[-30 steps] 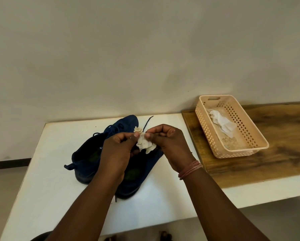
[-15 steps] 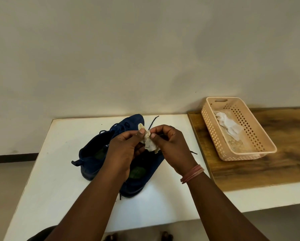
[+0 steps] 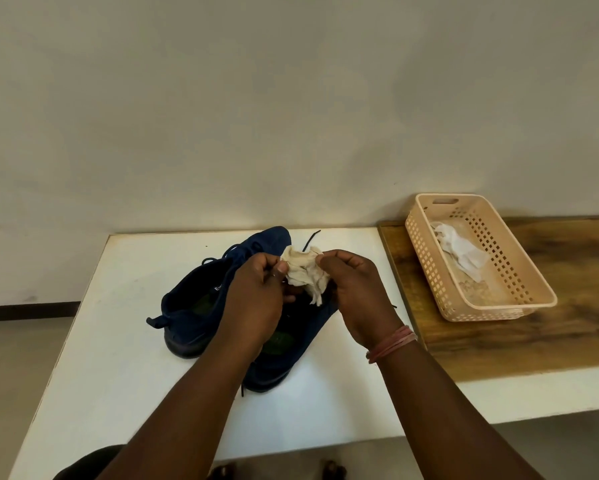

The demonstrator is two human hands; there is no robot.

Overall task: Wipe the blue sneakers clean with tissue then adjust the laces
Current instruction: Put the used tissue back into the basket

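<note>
Two dark blue sneakers (image 3: 194,306) lie side by side on the white table (image 3: 118,375), toes pointing away toward the wall, with loose dark laces (image 3: 310,239). My hands hover just above them. My left hand (image 3: 256,299) and my right hand (image 3: 357,296) each pinch one side of a crumpled off-white tissue (image 3: 305,273), stretching it between the fingertips. My arms hide much of the nearer sneaker (image 3: 291,344).
A peach perforated plastic basket (image 3: 426,271) stands at the right on a wooden board (image 3: 551,341), holding a used white tissue (image 3: 461,249). A plain wall rises close behind the table. The table's front edge is near my body.
My hands have pulled slightly apart, spreading the tissue wider between them. The view has shifted a little, so shoes and basket sit further right in frame.
</note>
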